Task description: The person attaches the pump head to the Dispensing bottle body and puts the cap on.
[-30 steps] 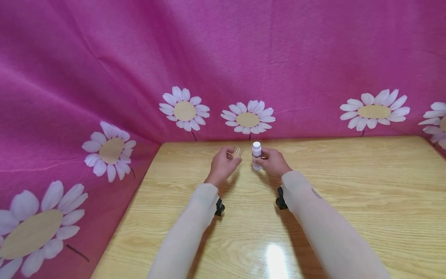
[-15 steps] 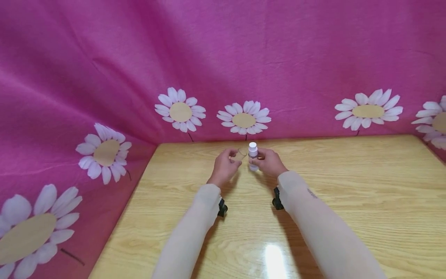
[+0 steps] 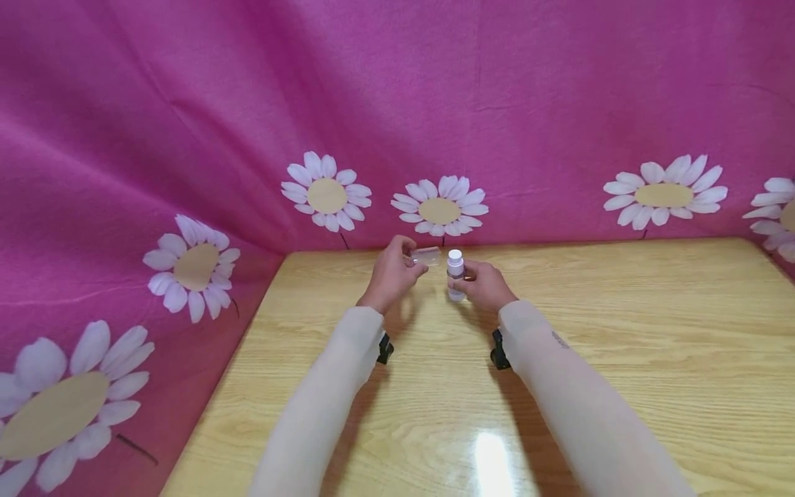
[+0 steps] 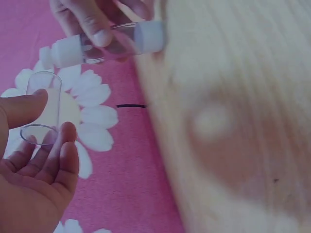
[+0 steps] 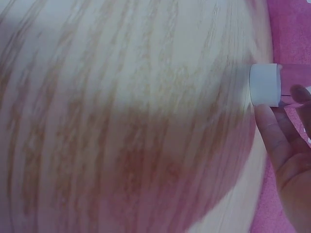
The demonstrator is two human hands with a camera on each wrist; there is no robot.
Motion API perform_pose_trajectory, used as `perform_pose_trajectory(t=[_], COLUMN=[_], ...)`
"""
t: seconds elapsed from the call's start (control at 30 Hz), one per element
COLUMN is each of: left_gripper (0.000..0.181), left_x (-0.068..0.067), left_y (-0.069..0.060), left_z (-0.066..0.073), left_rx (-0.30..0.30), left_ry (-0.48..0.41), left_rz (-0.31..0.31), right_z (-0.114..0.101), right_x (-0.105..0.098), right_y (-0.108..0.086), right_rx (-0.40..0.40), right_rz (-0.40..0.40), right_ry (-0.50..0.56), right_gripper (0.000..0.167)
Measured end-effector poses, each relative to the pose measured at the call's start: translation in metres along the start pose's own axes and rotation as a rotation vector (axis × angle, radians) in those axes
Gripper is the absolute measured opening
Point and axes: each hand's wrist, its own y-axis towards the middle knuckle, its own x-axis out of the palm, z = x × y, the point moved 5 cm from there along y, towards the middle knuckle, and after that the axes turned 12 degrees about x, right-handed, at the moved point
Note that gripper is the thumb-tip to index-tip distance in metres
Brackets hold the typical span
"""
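Note:
In the head view my left hand (image 3: 391,276) pinches a clear tubular cap (image 3: 427,257) between thumb and fingers. The cap lies nearly sideways there, just left of a small bottle (image 3: 456,268). My right hand (image 3: 489,286) holds that bottle upright around its middle. It has a see-through body, a white top and a white base. The left wrist view shows the cap (image 4: 54,104) as a hollow cylinder, apart from the bottle (image 4: 148,37). Part of the bottle's body is hidden by the right fingers. In the right wrist view, the white base (image 5: 265,85) shows beside my fingers.
A wood-grain table (image 3: 435,400) spreads beneath both arms. Pink cloth (image 3: 546,103) with large white daisies hangs along its back and left edges. A small black wrist camera (image 3: 385,348) sits under the left wrist, another (image 3: 499,351) under the right.
My left hand has moved farther back, toward the cloth, and the cap has turned from tilted to nearly sideways. The right hand keeps the bottle in nearly the same place.

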Motion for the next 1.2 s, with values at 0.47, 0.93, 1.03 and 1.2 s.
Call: perform_pose_trajectory(t=[0.47, 0.93, 1.03, 1.2], left_gripper=[0.046, 0.026, 0.027, 0.022], left_x=[-0.005, 0.003, 0.009, 0.021], left_y=[0.023, 0.036, 0.038, 0.037], left_z=[0.033, 0.047, 0.046, 0.041], left_rx=[0.142, 0.134, 0.154, 0.216], left_ry=[0.062, 0.042, 0.040, 0.057], left_rz=[-0.070, -0.116, -0.125, -0.150], right_z=[0.004, 0.002, 0.002, 0.003], right_x=[-0.001, -0.001, -0.001, -0.002], right_y=[0.000, 0.002, 0.002, 0.002], right_rx=[0.002, -0.015, -0.008, -0.007], right_rz=[0.001, 0.005, 0.002, 0.000], right_ry=[-0.006, -0.016, -0.011, 0.010], right_gripper=[0.044, 0.046, 0.046, 0.042])
